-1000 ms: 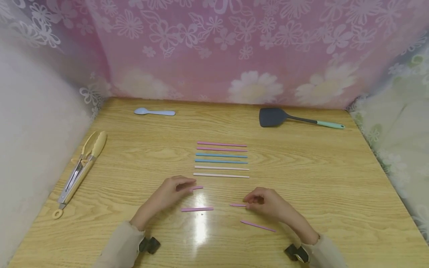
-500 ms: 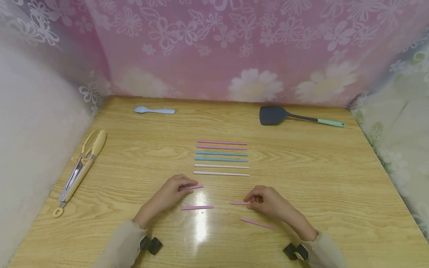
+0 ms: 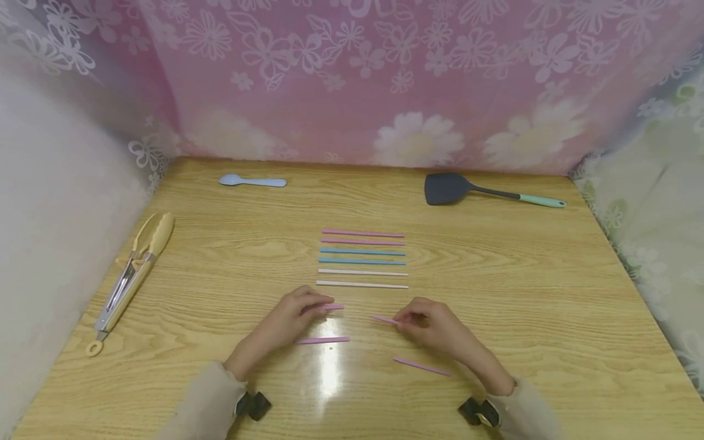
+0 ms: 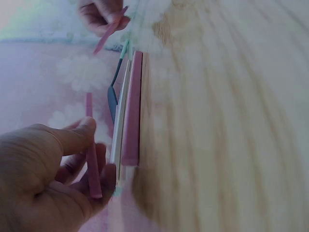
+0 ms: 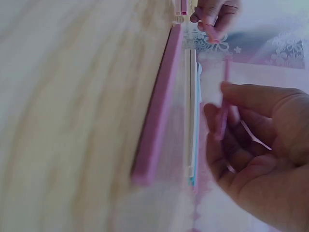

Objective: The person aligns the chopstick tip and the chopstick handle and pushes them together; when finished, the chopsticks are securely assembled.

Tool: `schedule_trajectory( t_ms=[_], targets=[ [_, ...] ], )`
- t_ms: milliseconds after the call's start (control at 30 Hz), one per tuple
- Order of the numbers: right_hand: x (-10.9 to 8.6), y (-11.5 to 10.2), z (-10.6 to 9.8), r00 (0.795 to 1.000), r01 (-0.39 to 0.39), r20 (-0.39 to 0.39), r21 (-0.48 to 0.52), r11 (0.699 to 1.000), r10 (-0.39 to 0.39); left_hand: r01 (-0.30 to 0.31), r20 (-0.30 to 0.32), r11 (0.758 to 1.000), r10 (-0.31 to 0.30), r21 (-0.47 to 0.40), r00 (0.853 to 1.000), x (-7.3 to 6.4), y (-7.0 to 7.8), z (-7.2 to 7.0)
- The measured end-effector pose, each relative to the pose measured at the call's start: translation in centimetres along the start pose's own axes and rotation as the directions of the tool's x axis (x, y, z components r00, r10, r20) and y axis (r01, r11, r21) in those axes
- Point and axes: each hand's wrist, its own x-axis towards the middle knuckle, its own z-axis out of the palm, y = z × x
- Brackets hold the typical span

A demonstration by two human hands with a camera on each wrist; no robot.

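Observation:
My left hand (image 3: 288, 315) pinches a short pink chopstick piece (image 4: 93, 169) between thumb and fingers; its free end points right. Opposite it, my right hand (image 3: 437, 324) pinches another pink chopstick piece (image 5: 223, 116), a thinner one whose tip points left. A gap separates the two held pieces, and both wrist views show them raised off the table. Below the left hand lies a pink chopstick piece (image 3: 324, 340), partly covered at its left end by that hand. A slanted, tapered pink piece (image 3: 421, 366) lies below the right hand.
Beyond the hands lies a row of chopsticks: pink (image 3: 363, 233), blue (image 3: 363, 251) and white (image 3: 363, 284) pairs. Tongs (image 3: 129, 281) rest at the left, a pale blue spoon (image 3: 253, 181) and a dark spatula (image 3: 448, 189) at the back. Flowered cloth (image 3: 330, 91) borders the wooden table (image 3: 550, 293).
My left hand has moved right with its piece. My right hand has moved left and slightly away from me, its piece now tilted. The gap between the held pieces has narrowed.

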Motion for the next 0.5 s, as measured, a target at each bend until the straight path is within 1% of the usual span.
schedule_trajectory(
  t_ms=[100,200,300,500],
  targets=[
    [0.3,-0.6,0.4,0.995,0.065,-0.076,0.015,0.998,-0.063,-0.039,-0.017,0.999,0.039,-0.028,0.999,0.1,0.9,0.3],
    [0.6,-1.3,0.7,0.989,0.09,-0.125,0.041,0.995,-0.084,-0.078,-0.034,0.996,0.076,-0.052,0.997,0.2,1.5,0.6],
    [0.7,-1.9,0.8,0.986,0.087,-0.145,0.059,0.995,-0.077,-0.108,-0.04,0.992,0.105,-0.07,0.994,0.3,2.0,0.8],
    [0.8,-2.2,0.8,0.985,0.089,-0.151,0.053,0.995,-0.08,-0.121,-0.022,0.989,0.12,-0.079,0.993,0.4,2.4,0.9]
  ],
)
